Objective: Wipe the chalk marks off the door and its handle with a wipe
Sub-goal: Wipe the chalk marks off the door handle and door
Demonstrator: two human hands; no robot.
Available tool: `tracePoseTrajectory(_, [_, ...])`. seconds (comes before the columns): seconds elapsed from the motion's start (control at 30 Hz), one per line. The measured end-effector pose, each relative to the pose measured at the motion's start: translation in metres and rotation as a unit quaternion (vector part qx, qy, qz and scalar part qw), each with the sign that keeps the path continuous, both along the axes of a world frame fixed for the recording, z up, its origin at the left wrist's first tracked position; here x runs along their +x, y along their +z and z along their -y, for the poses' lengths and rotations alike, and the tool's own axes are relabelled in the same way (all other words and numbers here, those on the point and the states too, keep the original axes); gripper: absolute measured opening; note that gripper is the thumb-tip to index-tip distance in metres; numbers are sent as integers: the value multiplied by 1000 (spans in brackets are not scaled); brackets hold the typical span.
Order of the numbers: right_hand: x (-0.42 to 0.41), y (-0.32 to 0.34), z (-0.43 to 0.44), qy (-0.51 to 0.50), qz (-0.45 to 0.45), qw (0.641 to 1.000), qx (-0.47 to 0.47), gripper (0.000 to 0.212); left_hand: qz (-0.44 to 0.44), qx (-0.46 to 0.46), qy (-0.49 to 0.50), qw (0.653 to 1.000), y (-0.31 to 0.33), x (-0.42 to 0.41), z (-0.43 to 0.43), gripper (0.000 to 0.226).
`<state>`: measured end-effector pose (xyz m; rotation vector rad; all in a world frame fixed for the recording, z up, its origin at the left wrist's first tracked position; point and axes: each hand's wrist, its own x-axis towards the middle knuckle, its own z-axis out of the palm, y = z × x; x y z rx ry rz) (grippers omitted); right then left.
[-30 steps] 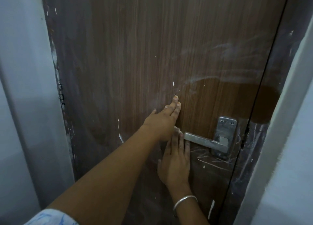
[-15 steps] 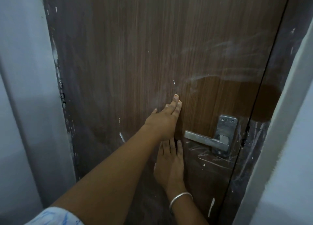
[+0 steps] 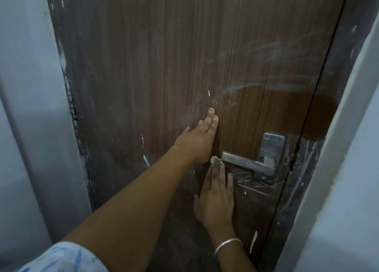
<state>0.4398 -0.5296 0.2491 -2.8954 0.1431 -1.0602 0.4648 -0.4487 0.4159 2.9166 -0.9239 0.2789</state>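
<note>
While flat on brown door point(image 3: 164, 56) w/ fingers spread wide, left hand point(image 3: 198, 140) sits just above & left of silver handle point(image 3: 249, 164). Right hand point(image 3: 215, 198) pressed flat on door below, holding small white wipe point(image 3: 215, 159) under fingertips, right beside handle's free end. White chalk marks point(image 3: 256, 184) scribbled under handle & near door edge.

Pale wall point(image 3: 22, 107) left of the doorway, dim. Dark frame strip point(image 3: 336, 128) on the right, scuffed white. Light wall point(image 3: 352, 189) beyond it. Silver bangle point(image 3: 227, 246); blue-patterned white sleeve point(image 3: 61, 258).
</note>
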Motion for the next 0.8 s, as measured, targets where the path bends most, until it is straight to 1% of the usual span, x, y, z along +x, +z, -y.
tracePoseTrajectory(0.07, [-3, -2, 10, -19, 7, 1000, -8, 107, 2, -3, 1, 1000, 0, 0, 1, 91])
tracePoseTrajectory(0.17, [-14, -3, 23, -91, 44, 994, 47, 103, 6, -13, 3, 1000, -3, 1, 1, 90])
tracePoseTrajectory(0.23, [-19, -1, 24, -118, 51, 989, 78, 100, 4, -19, 0, 1000, -5, 1, 1, 91])
tracePoseTrajectory(0.47, [-15, 3, 12, -116, 54, 984, 122, 102, -2, -30, -6, 1000, -5, 3, 0, 92])
tracePoseTrajectory(0.53, [-13, 3, 10, -105, 52, 987, 114, 101, -5, -32, -9, 999, -5, 3, 0, 91])
tracePoseTrajectory(0.7, [-4, -2, -2, -19, -4, 1000, 20, 105, -5, -24, -12, 1000, -5, 2, -1, 94])
tracePoseTrajectory(0.8, [-3, -5, -2, -22, 0, 1000, 16, 104, -1, -20, -11, 1000, -4, 2, -1, 95])
